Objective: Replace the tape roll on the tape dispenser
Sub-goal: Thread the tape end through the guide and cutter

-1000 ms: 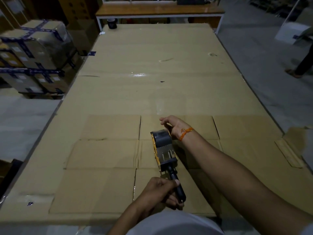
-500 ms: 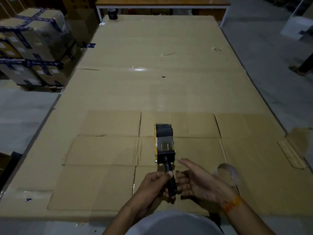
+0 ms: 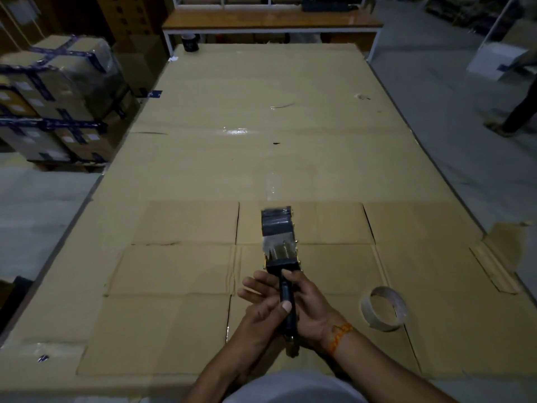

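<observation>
Both hands, left hand (image 3: pixel 263 311) and right hand (image 3: pixel 312 308), fingers clamped round the tape dispenser (image 3: pixel 280 251) handle at near centre; spent core (image 3: pixel 383 308) lies right, so loading appears complete; next, thread tape.

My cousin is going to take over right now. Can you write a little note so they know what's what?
Left hand: wrapped on the tape dispenser handle.
Right hand: also gripping the handle from the other side.
Dispenser: held above the cardboard-covered table, head pointing away, a dark tape roll seated in it.
Empty core: lying on the table to the right.
Done: old core out, new roll looks mounted.
Left: can't tell whether the tape is threaded; check that.
</observation>
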Demonstrator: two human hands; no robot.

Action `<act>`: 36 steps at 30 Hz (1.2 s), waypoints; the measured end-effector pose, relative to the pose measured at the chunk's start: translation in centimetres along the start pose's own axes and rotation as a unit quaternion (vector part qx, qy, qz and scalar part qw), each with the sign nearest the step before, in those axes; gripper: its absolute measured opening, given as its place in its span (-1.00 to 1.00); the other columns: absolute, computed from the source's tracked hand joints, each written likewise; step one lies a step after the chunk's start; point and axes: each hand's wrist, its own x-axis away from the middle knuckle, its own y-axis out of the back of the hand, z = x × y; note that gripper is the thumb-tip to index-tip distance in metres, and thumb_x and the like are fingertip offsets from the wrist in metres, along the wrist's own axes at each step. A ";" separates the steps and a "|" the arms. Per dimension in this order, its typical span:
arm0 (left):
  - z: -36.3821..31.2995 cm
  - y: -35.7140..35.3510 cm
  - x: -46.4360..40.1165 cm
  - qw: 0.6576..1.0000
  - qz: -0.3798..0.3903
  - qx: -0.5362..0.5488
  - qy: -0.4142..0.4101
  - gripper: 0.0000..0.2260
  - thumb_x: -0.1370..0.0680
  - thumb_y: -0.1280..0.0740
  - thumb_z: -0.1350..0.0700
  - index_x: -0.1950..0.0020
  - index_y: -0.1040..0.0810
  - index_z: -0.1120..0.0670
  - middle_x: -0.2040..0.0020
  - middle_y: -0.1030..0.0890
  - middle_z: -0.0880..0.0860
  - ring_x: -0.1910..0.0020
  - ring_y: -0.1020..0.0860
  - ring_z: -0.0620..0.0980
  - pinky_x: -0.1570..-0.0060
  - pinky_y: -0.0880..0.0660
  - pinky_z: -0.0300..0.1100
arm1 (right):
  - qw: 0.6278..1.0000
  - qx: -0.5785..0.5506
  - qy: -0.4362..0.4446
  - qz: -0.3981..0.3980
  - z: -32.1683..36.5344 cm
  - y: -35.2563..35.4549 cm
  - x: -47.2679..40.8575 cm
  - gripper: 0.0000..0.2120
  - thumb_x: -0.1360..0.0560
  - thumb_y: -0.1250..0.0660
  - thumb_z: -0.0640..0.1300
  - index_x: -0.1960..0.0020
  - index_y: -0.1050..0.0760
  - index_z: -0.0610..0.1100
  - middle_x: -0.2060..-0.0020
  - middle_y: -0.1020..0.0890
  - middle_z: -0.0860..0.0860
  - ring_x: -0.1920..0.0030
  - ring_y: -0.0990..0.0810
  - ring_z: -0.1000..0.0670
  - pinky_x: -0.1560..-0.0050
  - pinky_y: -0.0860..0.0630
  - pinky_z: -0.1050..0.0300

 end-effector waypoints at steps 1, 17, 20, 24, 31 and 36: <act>-0.1 -0.1 0.0 1.000 -0.003 0.011 -0.006 -0.71 -0.59 -0.35 0.05 -0.23 -0.71 0.13 -0.18 -0.77 0.16 -0.25 -0.70 0.13 -0.15 -0.63 -0.08 | 1.000 0.017 0.008 0.013 0.3 -0.3 -0.2 -0.51 -0.65 -0.35 -0.03 -0.46 -0.52 -0.32 -0.44 -0.57 -0.27 -0.57 -0.41 -0.29 -0.59 -0.29 -0.19; 0.9 1.8 0.2 0.999 -0.044 -0.026 0.002 -0.53 -0.65 -0.29 0.00 -0.07 -0.58 0.48 0.19 -0.67 0.32 0.26 -0.63 0.16 0.29 -0.56 -0.11 | 0.841 0.443 0.212 -0.225 3.5 -2.5 -0.5 -0.78 -0.70 -0.33 -0.11 -0.02 -0.66 -0.22 0.19 -0.64 -0.37 0.40 -0.54 0.01 0.36 -0.57 0.08; 1.4 2.1 0.2 0.996 -0.080 -0.028 0.014 -0.67 -0.72 -0.27 0.15 -0.07 -0.59 0.44 0.20 -0.68 0.27 0.23 -0.62 0.19 0.29 -0.55 -0.10 | 0.757 0.542 0.224 -0.288 2.7 -1.8 -0.7 -0.89 -0.71 -0.29 -0.10 -0.05 -0.56 -0.08 0.21 -0.69 -0.15 0.37 -0.58 0.03 0.31 -0.57 0.02; 1.8 2.6 -0.1 0.995 -0.091 -0.045 0.017 -0.73 -0.72 -0.27 0.16 -0.05 -0.61 0.37 0.19 -0.69 0.25 0.22 -0.62 0.18 0.29 -0.57 -0.12 | 0.702 0.594 0.211 -0.332 1.3 -1.3 -1.1 -0.87 -0.73 -0.24 -0.11 -0.22 -0.46 -0.15 0.23 -0.59 -0.02 0.35 -0.54 0.14 0.39 -0.45 0.29; 2.0 2.6 -1.1 0.996 -0.064 -0.049 0.029 -0.69 -0.76 -0.18 0.18 -0.18 -0.55 0.44 0.12 -0.65 0.31 0.15 -0.58 0.20 0.25 -0.56 -0.14 | 0.695 0.618 0.185 -0.318 1.4 -2.6 -1.9 -0.96 -0.74 -0.21 -0.13 -0.15 -0.38 -0.11 0.21 -0.51 0.05 0.32 -0.48 0.12 0.40 -0.43 0.38; -0.1 4.2 -5.4 0.998 -0.057 -0.005 0.034 -0.59 -0.78 -0.09 0.08 -0.25 -0.62 0.33 -0.01 -0.67 0.47 0.07 -0.65 0.26 0.07 -0.59 0.02 | 0.679 0.631 0.218 -0.306 3.7 -4.5 -3.4 -0.92 -0.74 -0.22 -0.12 -0.15 -0.38 -0.13 0.16 -0.57 -0.02 0.23 -0.58 0.01 0.37 -0.44 0.38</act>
